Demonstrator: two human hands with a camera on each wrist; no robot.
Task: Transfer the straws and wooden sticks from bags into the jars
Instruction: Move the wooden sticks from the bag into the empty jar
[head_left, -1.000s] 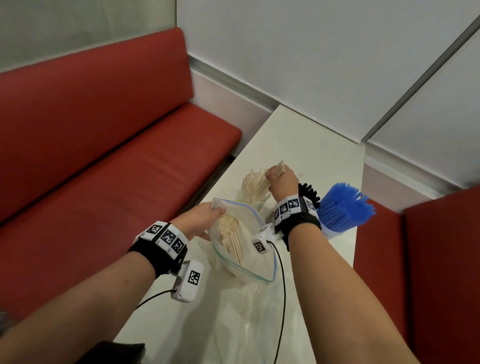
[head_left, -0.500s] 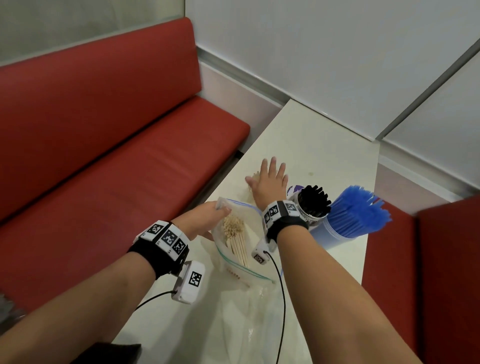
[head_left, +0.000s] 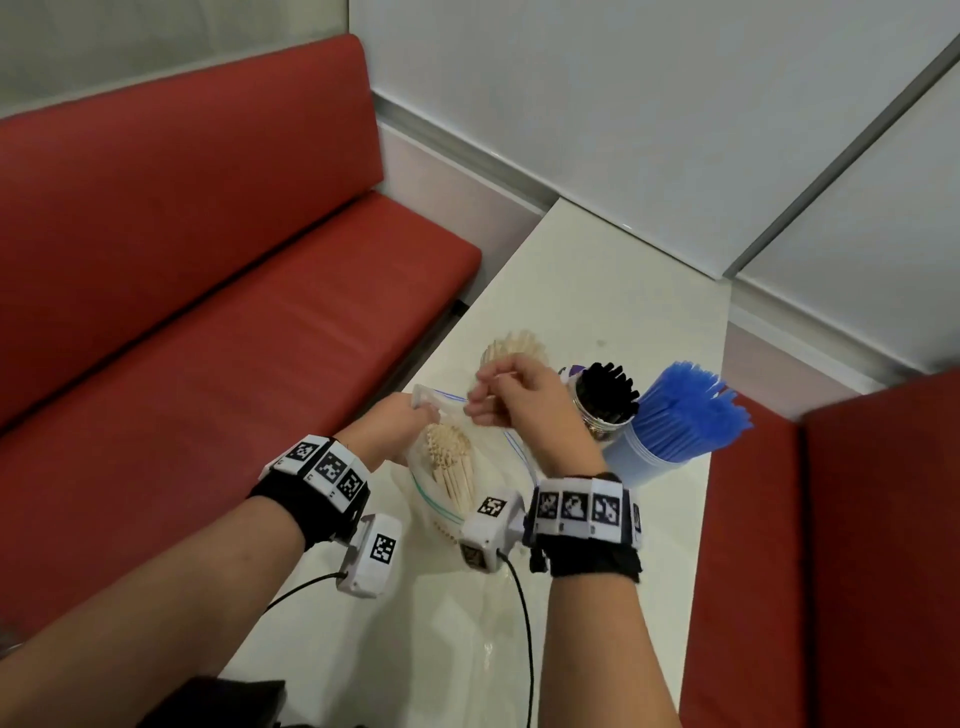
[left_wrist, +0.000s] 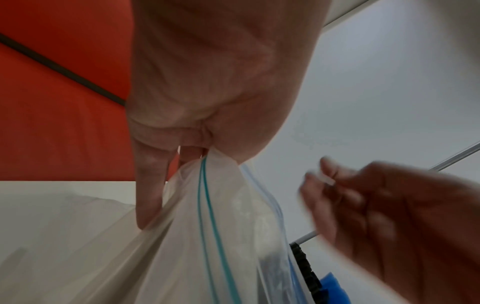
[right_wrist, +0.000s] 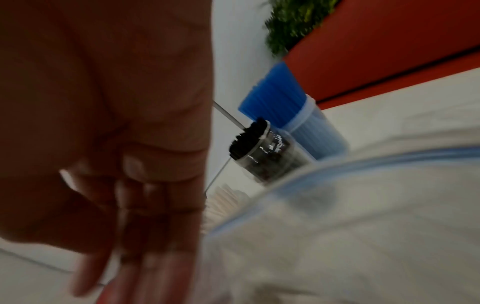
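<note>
On the smooth white tabletop (head_left: 613, 291), the left hand (head_left: 395, 431) pinches the upper rim of a clear, crinkly zip-top plastic bag (head_left: 441, 499), thumb against curled fingers, holding its blue-striped mouth open. Inside the bag stands a bundle of thin, pale wooden sticks (head_left: 452, 462), their square-cut ends bunched together. The right hand (head_left: 519, 400) hovers over the bag's mouth, its fingers loosely curled; whether its grip holds a stick I cannot tell. Beyond it stands a jar of fanned pale wooden sticks (head_left: 514, 348). To the right stand a clear cylindrical jar of black straws (head_left: 605, 400) and a translucent tub of blue plastic straws (head_left: 685, 415), splayed at their tops.
</note>
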